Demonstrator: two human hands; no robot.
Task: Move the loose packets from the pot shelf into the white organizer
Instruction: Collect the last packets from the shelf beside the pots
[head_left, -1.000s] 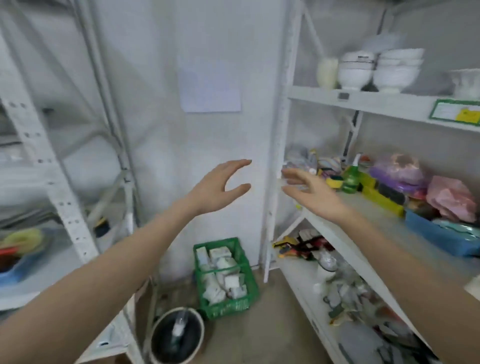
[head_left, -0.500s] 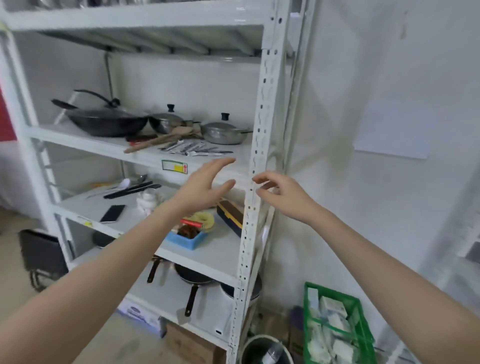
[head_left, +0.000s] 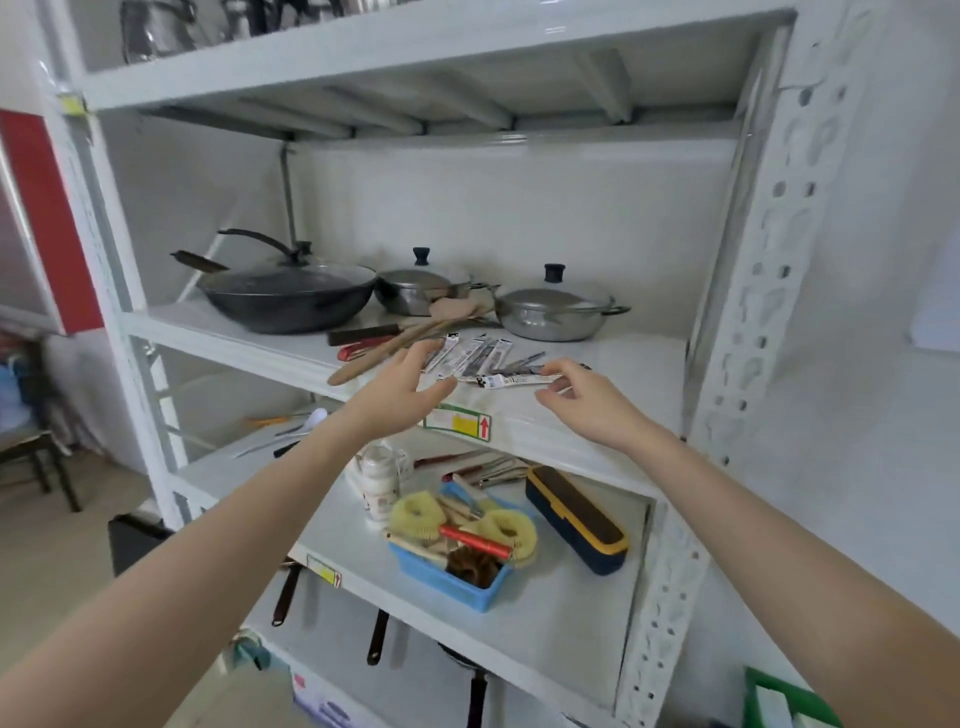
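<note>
Several long thin loose packets (head_left: 480, 356) lie fanned out near the front of the pot shelf (head_left: 613, 369), in front of the pans. My left hand (head_left: 400, 387) hovers with fingers spread just left of the packets, fingertips at their left ends, holding nothing. My right hand (head_left: 587, 400) reaches in from the right, fingers loosely curled beside the end of one white packet (head_left: 511, 381); I cannot tell whether it touches it. No white organizer is in view.
On the pot shelf stand a black wok with glass lid (head_left: 288, 293) and two lidded steel pots (head_left: 556, 306), with wooden utensils (head_left: 395, 340) beside the packets. The shelf below holds a blue basket (head_left: 457, 584), a white jar (head_left: 379, 480) and a dark case (head_left: 574, 519). A perforated rack post (head_left: 748, 332) stands at right.
My view swung left from the other rack to the pot shelf and moved closer. Both hands rose to the shelf front and now flank the packets.
</note>
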